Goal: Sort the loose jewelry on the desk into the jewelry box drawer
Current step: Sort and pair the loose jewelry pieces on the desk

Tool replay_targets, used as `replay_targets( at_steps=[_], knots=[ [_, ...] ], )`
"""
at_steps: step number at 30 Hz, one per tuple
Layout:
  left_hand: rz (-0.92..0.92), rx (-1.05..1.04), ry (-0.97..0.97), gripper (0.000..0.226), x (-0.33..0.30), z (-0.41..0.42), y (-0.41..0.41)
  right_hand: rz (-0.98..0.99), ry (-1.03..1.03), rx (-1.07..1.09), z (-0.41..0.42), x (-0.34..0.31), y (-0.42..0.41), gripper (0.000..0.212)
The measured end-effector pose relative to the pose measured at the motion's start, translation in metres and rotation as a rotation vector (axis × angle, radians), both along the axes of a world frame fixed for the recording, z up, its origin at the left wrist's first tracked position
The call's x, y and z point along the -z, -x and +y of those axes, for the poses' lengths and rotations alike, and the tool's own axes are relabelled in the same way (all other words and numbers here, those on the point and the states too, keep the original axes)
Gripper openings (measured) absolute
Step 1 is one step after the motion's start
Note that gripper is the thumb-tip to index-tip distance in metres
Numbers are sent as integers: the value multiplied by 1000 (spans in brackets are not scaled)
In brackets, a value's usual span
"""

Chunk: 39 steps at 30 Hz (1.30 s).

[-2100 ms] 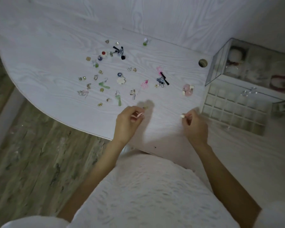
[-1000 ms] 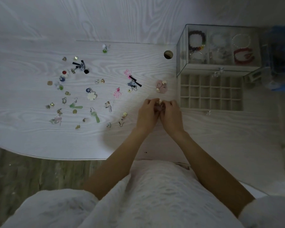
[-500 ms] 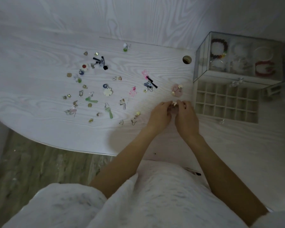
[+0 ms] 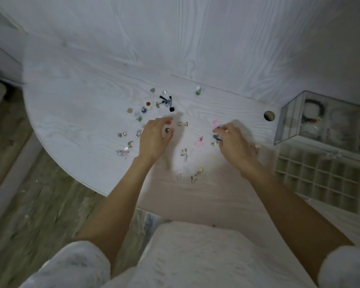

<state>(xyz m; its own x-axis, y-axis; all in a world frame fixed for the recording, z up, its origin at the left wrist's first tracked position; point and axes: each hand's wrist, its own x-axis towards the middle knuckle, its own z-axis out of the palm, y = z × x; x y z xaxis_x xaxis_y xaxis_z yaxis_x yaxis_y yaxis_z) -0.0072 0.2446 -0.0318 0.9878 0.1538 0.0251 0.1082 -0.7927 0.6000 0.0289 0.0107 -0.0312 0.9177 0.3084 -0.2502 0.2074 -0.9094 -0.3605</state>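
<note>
**Head view: both hands down among the scatter, drawer cells looking bare**

From where I stand, most of the job is ahead. The loose jewelry (image 4: 164,102) is spread wide over the white desk (image 4: 77,96): a dark cluster with a red bead toward the back, small metal bits near the curved edge, a pink piece (image 4: 199,140) in the middle, a green-and-white one (image 4: 198,90) off alone by the wall.

The left hand (image 4: 154,138) hovers over the middle of the spread, fingers curled, with a small round dark bead (image 4: 167,129) between thumb and forefinger; it looks pinched, though the blur makes that a guess. The right hand (image 4: 234,142) is down by a dark blue piece (image 4: 216,137), fingertips drawn together around something small and pale; whether it truly grips I cannot tell.

Off to the right sits the glass jewelry box (image 4: 320,121), bracelets visible in its upper part, with the drawer (image 4: 312,179) pulled out in front. Its grid of little compartments appears empty as far as the dim light shows. So by my reckoning almost nothing has been sorted, and dozens of pieces remain to carry across, well apart from the drawer.
</note>
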Motion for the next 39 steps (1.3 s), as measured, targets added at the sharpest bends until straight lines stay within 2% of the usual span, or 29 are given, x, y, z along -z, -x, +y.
replay_targets(
  at_steps=[4, 6, 11, 16, 21, 25, 30, 32, 35, 39],
  knots=[
    [93, 48, -84, 58, 12, 17, -51, 42, 8, 17, 5, 14, -10, 31],
    [87, 88, -154, 59, 19, 21, -74, 32, -16, 20, 8, 16, -7, 22],
    [181, 119, -375, 43, 30, 23, -105, -26, -7, 39, 7, 16, 0, 5],
    [146, 170, -320, 32, 36, 30, -114, -95, -36, 119, 8, 12, 3, 6],
    [79, 215, -263, 11, 37, 39, -119, -137, -180, 246, 13, 5, 10, 5],
    [2, 181, -97, 10, 22, 44, -107, -85, -451, 287, 18, -10, 13, 2],
    [-54, 142, 345, 3, -23, 36, -78, 148, -952, 413, 23, -36, 20, 15],
    [-77, 119, 505, 5, -41, 26, -63, 184, -1094, 482, 24, -44, 24, 16],
    [-68, 102, 707, 10, -60, 5, -36, 182, -1163, 577, 19, -52, 37, 13],
    [34, 127, 758, 13, -51, -33, 5, 229, -1114, 675, -4, -48, 64, 12]
  ],
)
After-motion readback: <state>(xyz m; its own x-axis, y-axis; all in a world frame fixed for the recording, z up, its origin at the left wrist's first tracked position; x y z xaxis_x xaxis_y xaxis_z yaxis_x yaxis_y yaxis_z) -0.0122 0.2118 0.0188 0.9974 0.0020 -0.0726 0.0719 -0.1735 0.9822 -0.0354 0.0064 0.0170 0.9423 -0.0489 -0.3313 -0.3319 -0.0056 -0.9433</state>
